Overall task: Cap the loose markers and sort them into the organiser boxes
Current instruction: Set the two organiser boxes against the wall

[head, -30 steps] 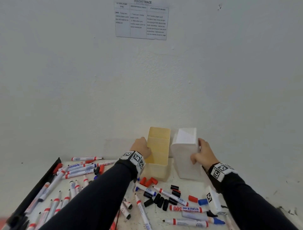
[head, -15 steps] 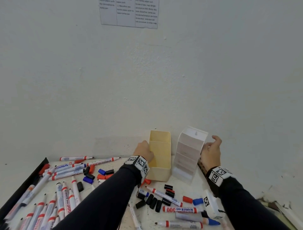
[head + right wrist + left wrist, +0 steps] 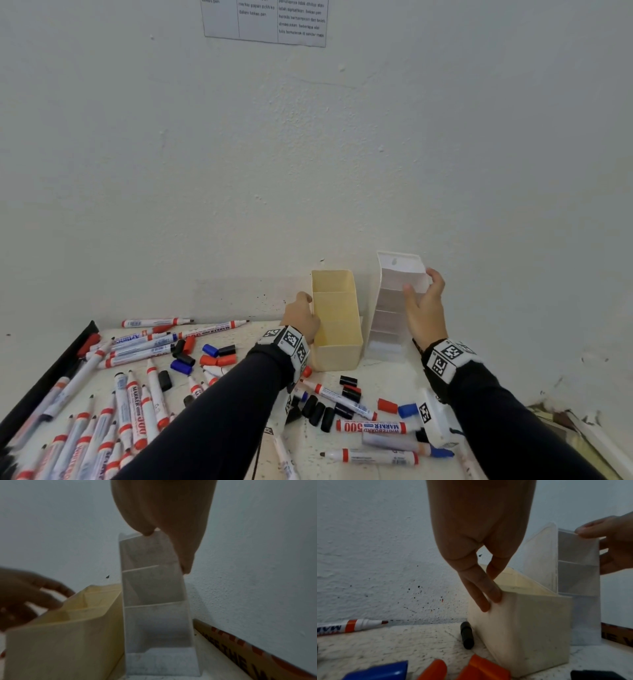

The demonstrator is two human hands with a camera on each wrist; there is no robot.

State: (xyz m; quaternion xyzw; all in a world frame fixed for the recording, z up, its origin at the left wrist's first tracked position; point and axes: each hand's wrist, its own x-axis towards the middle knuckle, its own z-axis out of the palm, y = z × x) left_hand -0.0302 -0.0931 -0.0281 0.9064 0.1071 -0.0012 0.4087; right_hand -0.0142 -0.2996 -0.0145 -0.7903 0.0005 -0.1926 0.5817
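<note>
A yellow organiser box stands against the wall. My left hand lies on the outside of its left wall, and its straight fingers press on that wall just below the rim. To the right of it stands a white stepped organiser, its compartments facing me. My right hand grips its top tier, thumb on the front edge and fingers round the right side. Uncapped markers and loose red, blue and black caps lie scattered on the table, with more markers between my arms.
A black tray edge runs along the table's left side. The wall rises directly behind both boxes, with a printed sheet high on it. A printed cardboard strip lies to the right of the white organiser.
My right hand has turned the white organiser so its open compartments face me and has moved up to its top tier. The left hand stays on the yellow box. The head view has tilted down.
</note>
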